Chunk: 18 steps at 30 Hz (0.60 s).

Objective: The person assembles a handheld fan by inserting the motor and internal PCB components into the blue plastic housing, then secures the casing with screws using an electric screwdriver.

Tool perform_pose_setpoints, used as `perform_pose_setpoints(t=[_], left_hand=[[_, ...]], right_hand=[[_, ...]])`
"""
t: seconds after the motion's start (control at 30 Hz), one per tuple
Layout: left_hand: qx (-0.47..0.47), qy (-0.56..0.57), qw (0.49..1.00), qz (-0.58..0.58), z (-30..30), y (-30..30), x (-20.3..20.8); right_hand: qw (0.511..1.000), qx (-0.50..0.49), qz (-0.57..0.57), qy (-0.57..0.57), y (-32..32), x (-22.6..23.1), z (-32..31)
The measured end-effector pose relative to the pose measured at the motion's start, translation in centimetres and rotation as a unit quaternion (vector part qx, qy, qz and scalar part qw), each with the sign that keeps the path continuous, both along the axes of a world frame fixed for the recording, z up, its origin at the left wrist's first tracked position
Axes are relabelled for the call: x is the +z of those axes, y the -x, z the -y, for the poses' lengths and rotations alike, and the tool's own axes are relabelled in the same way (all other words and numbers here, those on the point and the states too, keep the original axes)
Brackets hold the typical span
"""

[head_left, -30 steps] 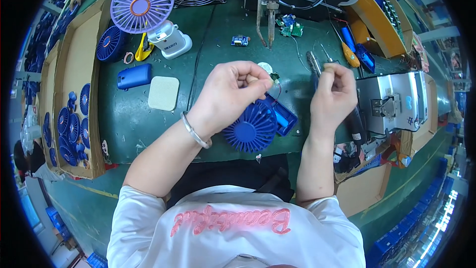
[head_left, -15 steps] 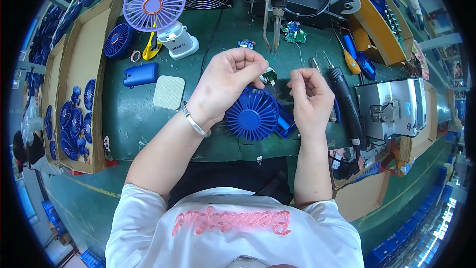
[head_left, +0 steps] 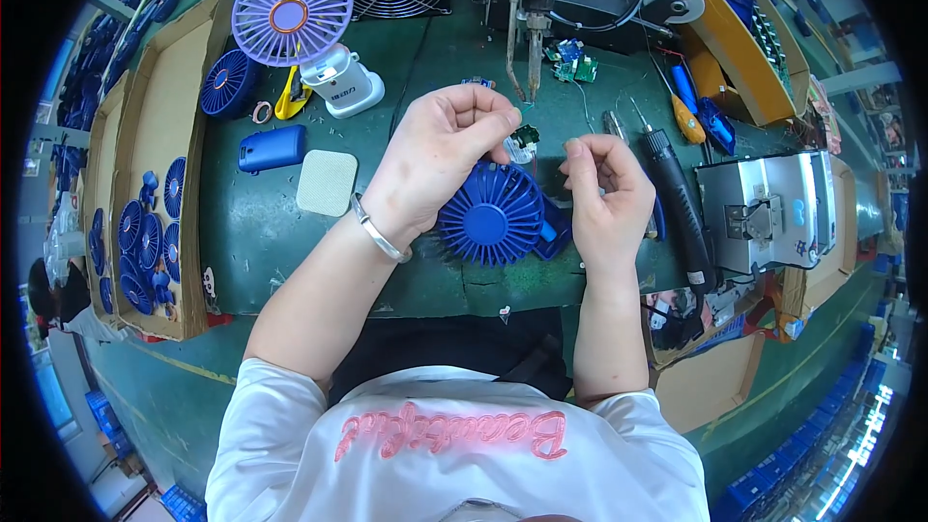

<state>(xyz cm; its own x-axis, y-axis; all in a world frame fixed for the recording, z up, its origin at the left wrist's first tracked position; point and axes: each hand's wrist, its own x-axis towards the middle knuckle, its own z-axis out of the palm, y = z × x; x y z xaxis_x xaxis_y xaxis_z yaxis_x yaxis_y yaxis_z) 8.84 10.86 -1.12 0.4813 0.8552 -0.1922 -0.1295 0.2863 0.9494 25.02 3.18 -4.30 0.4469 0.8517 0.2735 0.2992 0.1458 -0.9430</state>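
Green surface [head_left: 256, 266] below, the left hand [head_left: 433, 147] pinches, just beyond the blue fan [head_left: 486, 219], a small circuit board [head_left: 526, 138], apparently steadying it near the metal tips [head_left: 535, 58]; the right hand [head_left: 611, 201] curls narrow, any hold unclear.

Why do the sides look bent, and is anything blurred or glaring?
Head view: fisheye lens, so the larger cardboard tray bows and the corners go black; head view: bright white streaks glare at lower right; head view: the left hand looks sharp, but the small circuit board beside it shows little detail.
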Motion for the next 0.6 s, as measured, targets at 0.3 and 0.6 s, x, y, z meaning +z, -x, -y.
perform_pose_setpoints(t=[0.3,0.6], left_hand=[[-0.083,0.03,0.994,-0.06,0.5,0.2,-0.6],[-0.09,0.022,0.993,-0.07,0.7,0.3,-0.5]], right_hand=[[0.986,0.045,0.143,-0.066,0.5,1.2,-0.2],[0.981,0.066,0.17,-0.068,0.6,1.2,0.0]])
